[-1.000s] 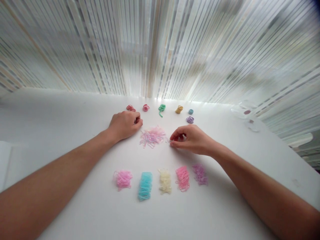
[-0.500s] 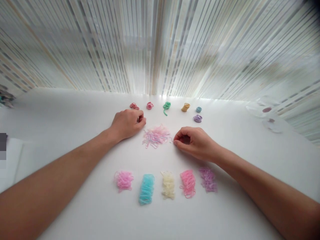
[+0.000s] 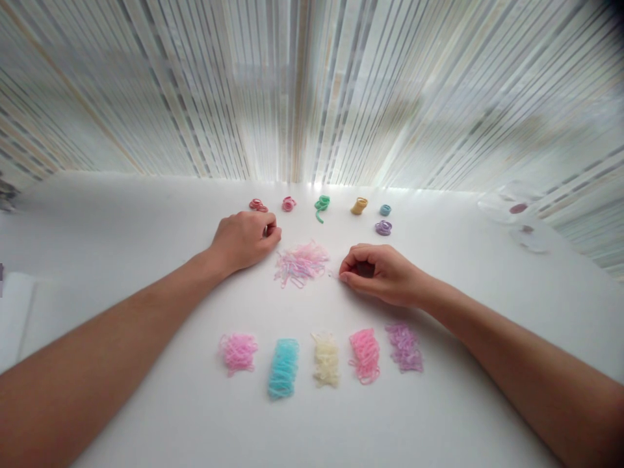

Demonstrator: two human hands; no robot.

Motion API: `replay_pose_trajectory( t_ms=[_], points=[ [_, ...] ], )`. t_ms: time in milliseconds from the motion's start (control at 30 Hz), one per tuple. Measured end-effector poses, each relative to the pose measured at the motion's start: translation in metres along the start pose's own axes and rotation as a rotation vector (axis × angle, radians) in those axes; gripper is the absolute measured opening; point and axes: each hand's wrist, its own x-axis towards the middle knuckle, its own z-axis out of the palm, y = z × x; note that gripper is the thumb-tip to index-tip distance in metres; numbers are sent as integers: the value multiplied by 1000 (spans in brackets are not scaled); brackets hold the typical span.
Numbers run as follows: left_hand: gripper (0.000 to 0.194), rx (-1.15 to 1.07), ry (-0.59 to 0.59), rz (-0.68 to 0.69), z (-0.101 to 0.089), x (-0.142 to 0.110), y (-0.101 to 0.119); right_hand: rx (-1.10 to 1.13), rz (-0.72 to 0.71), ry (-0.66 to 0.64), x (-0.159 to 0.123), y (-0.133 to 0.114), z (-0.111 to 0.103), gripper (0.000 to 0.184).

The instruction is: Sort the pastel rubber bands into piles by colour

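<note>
My left hand (image 3: 247, 239) rests on the white table (image 3: 195, 403) with its fingers curled and thumb against the forefinger; anything inside is hidden. Just right of it lies a loose heap of pale pink and lilac loom bands (image 3: 302, 263). On the heap's other side, my right hand (image 3: 377, 273) is closed in a pinch. A thin, pale rubber band (image 3: 331, 273) shows at its fingertips, faint against the table. Nearer me sit separate piles of bands: pink (image 3: 238, 353), turquoise (image 3: 283, 368), cream (image 3: 325, 361), bright pink (image 3: 365, 355) and purple (image 3: 404, 348).
Along the back lie small coils: red (image 3: 258, 205), pinkish red (image 3: 288, 204), green (image 3: 322, 205), yellow (image 3: 359, 206), blue (image 3: 385, 210) and violet (image 3: 383, 227). A striped string curtain (image 3: 273, 91) hangs behind. Clear plastic pieces (image 3: 502, 205) lie at the back right.
My right hand has drawn slightly right from the heap and its pinch has tightened at the pale band. My left hand stays put. The view has shifted slightly.
</note>
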Motion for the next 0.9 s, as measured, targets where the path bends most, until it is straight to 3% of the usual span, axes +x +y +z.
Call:
replay_pose_trajectory(
  t_ms=[900],
  points=[
    [30,15,19,1,0,0,1,-57,-94,-67,0,0,-9,14]
  ],
)
